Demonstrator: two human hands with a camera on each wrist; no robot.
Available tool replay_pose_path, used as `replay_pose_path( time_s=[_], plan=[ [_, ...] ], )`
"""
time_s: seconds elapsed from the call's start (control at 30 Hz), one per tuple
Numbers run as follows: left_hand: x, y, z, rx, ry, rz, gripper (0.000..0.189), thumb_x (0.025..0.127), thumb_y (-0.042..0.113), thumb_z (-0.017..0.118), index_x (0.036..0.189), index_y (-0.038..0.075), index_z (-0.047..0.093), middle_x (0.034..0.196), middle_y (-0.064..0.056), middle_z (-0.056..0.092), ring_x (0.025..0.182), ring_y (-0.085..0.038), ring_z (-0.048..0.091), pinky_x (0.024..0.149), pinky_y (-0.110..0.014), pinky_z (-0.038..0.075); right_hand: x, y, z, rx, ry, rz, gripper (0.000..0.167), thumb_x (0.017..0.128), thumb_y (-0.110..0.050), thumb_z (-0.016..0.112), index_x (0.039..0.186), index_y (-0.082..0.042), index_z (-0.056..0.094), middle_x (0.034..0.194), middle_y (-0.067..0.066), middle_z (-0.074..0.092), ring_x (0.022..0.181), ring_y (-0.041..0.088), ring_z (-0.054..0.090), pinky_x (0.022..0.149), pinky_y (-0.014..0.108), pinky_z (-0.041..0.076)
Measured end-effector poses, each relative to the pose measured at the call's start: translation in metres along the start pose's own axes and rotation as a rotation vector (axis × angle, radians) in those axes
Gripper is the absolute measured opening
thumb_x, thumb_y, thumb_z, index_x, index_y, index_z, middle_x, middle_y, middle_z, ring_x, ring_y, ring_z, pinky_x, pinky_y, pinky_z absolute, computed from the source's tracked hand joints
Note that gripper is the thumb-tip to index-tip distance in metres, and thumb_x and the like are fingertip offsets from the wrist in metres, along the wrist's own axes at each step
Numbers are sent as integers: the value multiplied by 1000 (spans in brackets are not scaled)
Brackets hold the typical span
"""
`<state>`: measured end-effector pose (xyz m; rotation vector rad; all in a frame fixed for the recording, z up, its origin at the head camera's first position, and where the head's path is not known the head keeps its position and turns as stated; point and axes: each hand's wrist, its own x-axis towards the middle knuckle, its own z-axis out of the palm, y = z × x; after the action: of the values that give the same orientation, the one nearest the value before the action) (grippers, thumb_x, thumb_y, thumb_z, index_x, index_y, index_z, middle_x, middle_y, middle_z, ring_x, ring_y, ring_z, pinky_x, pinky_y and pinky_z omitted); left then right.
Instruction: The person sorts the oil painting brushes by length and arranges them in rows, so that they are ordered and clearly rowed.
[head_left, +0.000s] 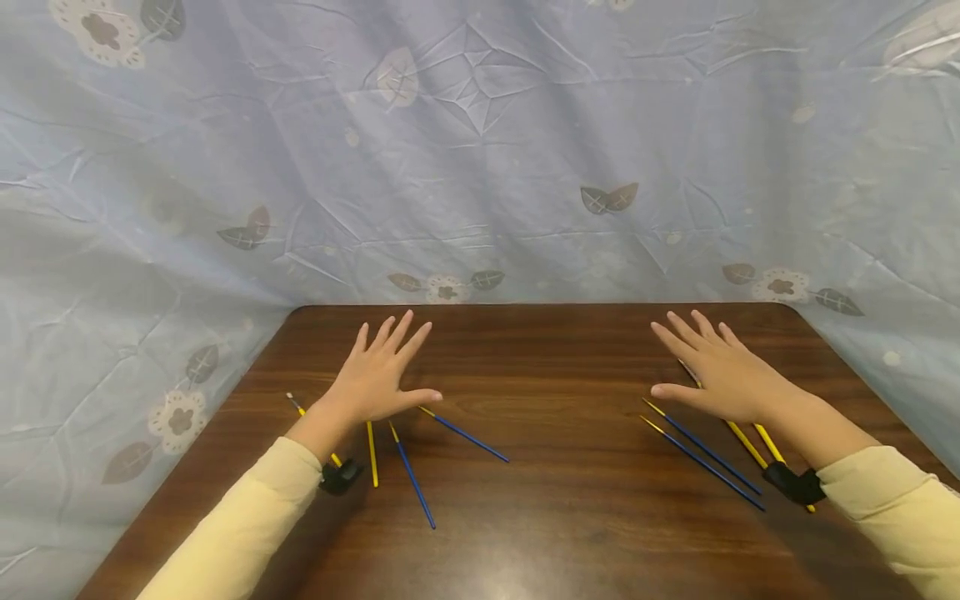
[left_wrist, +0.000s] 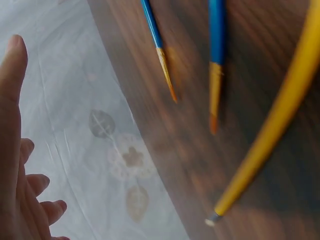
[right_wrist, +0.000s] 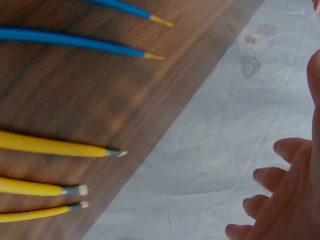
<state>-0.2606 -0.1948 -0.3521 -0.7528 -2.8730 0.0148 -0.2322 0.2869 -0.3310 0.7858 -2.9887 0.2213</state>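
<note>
My left hand (head_left: 371, 382) hovers over the left side of the table, fingers spread straight and thumb out, holding nothing. Around and below it lie paintbrushes: two with blue handles (head_left: 414, 479) and two with yellow handles (head_left: 372, 457), partly covered by the hand and wrist. In the left wrist view a yellow paintbrush (left_wrist: 270, 142) has a pale tip, while the blue ones (left_wrist: 216, 37) end in orange-brown bristles. Across the table my right hand (head_left: 726, 382) is likewise spread and holds nothing. Beneath it are two blue paintbrushes (head_left: 702, 447) and three yellow ones (right_wrist: 55, 145), partly hidden by the arm.
The brown wood-grain table (head_left: 540, 500) has rounded far corners. Pale floral cloth (head_left: 480, 192) hangs behind it and along both sides. Dark wrist-worn devices (head_left: 341, 477) show at both wrists, below the cream sleeves (head_left: 243, 521).
</note>
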Motion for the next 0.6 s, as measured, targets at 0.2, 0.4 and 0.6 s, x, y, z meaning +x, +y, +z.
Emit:
replay_pose_path(
  time_s=[0.2, 0.4, 0.6],
  plan=[
    [-22, -21, 5, -80, 38, -72, 100, 85, 76, 47, 158, 22, 7, 160, -17, 7, 141, -43, 22, 113, -65, 14, -15, 13, 2, 30, 15, 25, 89, 94, -54, 56, 157, -10, 11, 157, 26, 11, 140, 52, 4, 111, 67, -1],
    [-39, -39, 11, -94, 88, -128, 98, 85, 72, 54, 157, 18, 15, 157, -22, 19, 135, -44, 34, 107, -66, 28, -31, 31, 6, 34, 71, 64, 88, 94, -50, 59, 157, -10, 13, 155, 29, 15, 140, 52, 9, 111, 68, 4],
    [-56, -56, 14, -75, 188, -206, 95, 83, 61, 67, 153, 11, 29, 147, -29, 35, 90, -44, 62, 76, -56, 53, -43, 48, 15, 28, 101, 74, 87, 95, -47, 60, 156, -8, 13, 153, 32, 19, 138, 53, 14, 110, 69, 9]
  ],
)
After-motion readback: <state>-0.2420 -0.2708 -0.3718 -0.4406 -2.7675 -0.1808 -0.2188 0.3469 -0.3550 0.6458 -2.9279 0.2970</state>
